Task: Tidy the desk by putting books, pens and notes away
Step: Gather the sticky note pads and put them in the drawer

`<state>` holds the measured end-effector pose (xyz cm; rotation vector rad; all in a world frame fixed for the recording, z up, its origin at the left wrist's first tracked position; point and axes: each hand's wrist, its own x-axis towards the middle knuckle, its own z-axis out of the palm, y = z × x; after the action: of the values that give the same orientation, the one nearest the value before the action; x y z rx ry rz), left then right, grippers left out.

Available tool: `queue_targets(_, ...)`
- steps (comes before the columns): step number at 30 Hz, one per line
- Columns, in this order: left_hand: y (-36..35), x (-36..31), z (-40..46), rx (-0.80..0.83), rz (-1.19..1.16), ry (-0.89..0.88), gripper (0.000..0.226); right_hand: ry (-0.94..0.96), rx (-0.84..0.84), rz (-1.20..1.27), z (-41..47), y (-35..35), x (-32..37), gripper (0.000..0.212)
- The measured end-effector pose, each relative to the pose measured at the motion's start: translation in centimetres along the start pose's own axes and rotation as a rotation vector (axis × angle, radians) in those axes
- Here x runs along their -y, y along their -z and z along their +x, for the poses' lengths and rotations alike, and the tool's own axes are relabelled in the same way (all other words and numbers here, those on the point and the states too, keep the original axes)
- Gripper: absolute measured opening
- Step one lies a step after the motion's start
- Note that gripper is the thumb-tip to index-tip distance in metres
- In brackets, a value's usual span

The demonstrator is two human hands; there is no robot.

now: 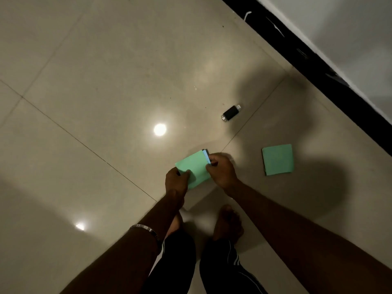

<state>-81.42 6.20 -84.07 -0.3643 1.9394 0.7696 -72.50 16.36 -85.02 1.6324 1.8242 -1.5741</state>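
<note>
Head view, looking down at a tiled floor [84, 81]. Nearest me, two bare feet and dark trouser legs. Just beyond them my left hand [177, 179] pinches the near corner of a green pad of notes [195, 166], thumb on top; my right hand [220, 170] curls its fingers around the far edge, where a blue strip [206, 157] shows. The pad is held just above the floor, between both hands. I judge it light and limp, apt to fan or bend, so best held by its edges. A second green pad [277, 159] lies flat to the right, well apart. Farther off lies one black USB stick [231, 113]. Count: two pads, one stick; no books or pens visible.
</note>
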Motion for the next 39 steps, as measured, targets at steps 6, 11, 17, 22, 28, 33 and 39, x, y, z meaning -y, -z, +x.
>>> queue_targets(6, -2.6, -1.2, -2.5, 0.157, 0.060, -0.086, 0.036, -0.015, -0.148, 0.087, -1.6, 2.6, -1.7, 0.029)
queue_targets(11, -6.2, -1.6, -3.8, 0.260, 0.092, -0.116, 0.044, -0.083, -0.304, 0.094, -2.9, 6.4, -4.1, 0.028)
queue_targets(17, -11.7, -0.8, -3.6, 0.249, 0.128, -0.103, 0.044, -0.108, -0.368, 0.062, -1.9, 11.4, -7.2, 0.027)
queue_targets(22, -16.0, -2.5, -5.8, 0.354, 0.130, -0.157, 0.042, -0.117, -0.381, 0.052, -0.7, 14.7, -10.0, 0.029)
queue_targets(28, -20.8, -2.9, -6.5, 0.298, 0.181, -0.225, 0.045, -0.194, -0.423, 0.053, 0.3, 17.0, -12.4, 0.039)
queue_targets(33, -22.1, -2.6, -6.3, 0.254, 0.193, -0.222, 0.044, -0.185, -0.448, -0.011, 0.8, 17.4, -12.9, 0.043)
queue_targets(39, -21.9, -2.9, -5.5, 0.233, 0.154, -0.202, 0.037, -0.177, -0.396, 0.172, 0.8, 17.6, -12.4, 0.043)
